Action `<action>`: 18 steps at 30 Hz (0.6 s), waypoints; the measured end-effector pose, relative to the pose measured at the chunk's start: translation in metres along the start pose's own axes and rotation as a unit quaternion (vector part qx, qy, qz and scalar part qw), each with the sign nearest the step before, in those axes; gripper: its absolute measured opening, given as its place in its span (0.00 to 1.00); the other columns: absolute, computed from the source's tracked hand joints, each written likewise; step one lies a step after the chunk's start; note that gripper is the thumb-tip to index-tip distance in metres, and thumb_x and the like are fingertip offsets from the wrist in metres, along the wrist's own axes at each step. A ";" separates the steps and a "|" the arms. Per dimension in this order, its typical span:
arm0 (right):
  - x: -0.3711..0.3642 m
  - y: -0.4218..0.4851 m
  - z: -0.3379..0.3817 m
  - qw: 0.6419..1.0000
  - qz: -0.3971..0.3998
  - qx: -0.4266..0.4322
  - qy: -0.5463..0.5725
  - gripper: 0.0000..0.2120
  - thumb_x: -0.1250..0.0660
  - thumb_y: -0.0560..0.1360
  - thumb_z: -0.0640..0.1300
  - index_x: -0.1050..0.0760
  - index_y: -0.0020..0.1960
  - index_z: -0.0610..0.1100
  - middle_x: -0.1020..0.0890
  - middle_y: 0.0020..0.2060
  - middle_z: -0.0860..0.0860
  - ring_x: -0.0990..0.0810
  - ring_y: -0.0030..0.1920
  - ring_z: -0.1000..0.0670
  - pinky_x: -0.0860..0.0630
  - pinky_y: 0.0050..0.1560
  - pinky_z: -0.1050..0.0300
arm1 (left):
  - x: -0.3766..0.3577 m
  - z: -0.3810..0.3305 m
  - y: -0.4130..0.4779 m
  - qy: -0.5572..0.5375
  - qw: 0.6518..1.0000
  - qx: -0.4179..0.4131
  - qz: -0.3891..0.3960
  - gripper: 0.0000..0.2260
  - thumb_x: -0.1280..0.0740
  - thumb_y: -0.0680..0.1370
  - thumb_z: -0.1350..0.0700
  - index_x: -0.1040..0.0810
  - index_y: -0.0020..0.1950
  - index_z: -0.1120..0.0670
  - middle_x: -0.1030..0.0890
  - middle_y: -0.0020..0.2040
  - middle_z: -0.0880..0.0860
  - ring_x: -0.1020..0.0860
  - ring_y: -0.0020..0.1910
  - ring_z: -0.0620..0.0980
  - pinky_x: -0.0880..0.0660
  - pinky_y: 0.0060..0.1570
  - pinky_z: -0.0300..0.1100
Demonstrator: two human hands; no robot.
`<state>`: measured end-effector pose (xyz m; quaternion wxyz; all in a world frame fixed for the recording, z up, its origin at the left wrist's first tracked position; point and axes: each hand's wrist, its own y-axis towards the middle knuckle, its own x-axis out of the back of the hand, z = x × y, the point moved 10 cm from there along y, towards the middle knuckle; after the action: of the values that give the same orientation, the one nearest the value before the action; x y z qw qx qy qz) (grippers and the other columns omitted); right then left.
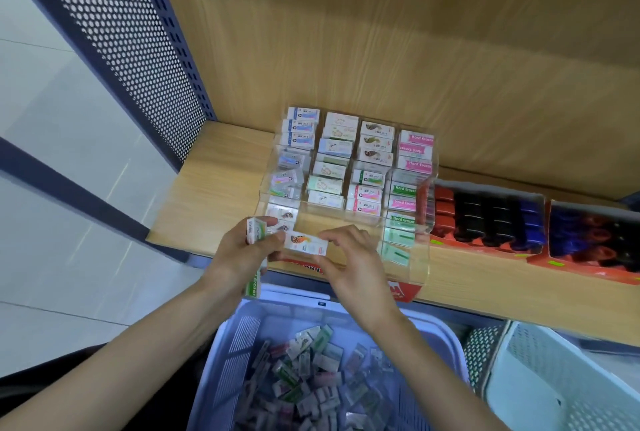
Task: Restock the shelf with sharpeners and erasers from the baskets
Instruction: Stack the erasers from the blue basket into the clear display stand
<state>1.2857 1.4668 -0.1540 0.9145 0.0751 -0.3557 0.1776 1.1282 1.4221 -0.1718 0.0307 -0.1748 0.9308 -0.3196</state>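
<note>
Head view: eraser step, mid-restock. Grips a small stack of spare erasers point(254, 231) in L hand point(239, 254), fingers curled round them. Pinches one white eraser point(306, 244) by its end w/ R hand point(349, 257), just above the front row of the clear rack point(425, 259). Next: needs slotting flat into a front compartment, prob. a part-empty one near the left, but can't tell which through the blur. After that, more stock from the purple basket point(225, 344) below. On the wood shelf point(207, 195): rack, then boxes of sharpeners point(485, 219) to the right. Lower right: white basket point(554, 378). Left: perforated side panel point(121, 32), pale tiled floor point(52, 119).
</note>
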 end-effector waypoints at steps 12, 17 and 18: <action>-0.081 0.051 0.006 0.978 0.055 0.001 -0.199 0.16 0.33 0.75 0.45 0.25 0.62 0.48 0.23 0.59 0.53 0.32 0.61 0.48 0.36 0.57 0.55 | 0.050 0.012 -0.004 -0.129 0.988 0.085 -0.027 0.10 0.42 0.80 0.56 0.24 0.54 0.57 0.31 0.35 0.52 0.32 0.29 0.47 0.37 0.31 0.39; -0.091 0.064 0.005 0.964 0.098 0.005 -0.249 0.13 0.32 0.74 0.47 0.22 0.59 0.49 0.20 0.55 0.51 0.32 0.61 0.48 0.36 0.55 0.56 | 0.052 0.014 -0.006 -0.122 0.988 0.095 -0.027 0.09 0.42 0.80 0.56 0.23 0.51 0.57 0.30 0.35 0.51 0.32 0.29 0.47 0.36 0.31 0.39; -0.094 0.066 0.004 0.961 0.104 0.002 -0.256 0.12 0.32 0.74 0.44 0.22 0.58 0.49 0.20 0.55 0.51 0.32 0.62 0.48 0.36 0.55 0.56 | 0.052 0.014 -0.006 -0.122 0.987 0.096 -0.029 0.08 0.41 0.80 0.56 0.23 0.50 0.56 0.30 0.34 0.51 0.32 0.29 0.47 0.36 0.31 0.39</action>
<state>1.1943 1.5016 -0.2139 0.7693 0.0821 -0.5836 0.2469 1.0835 1.3912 -0.1762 0.1512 -0.2354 0.8797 -0.3846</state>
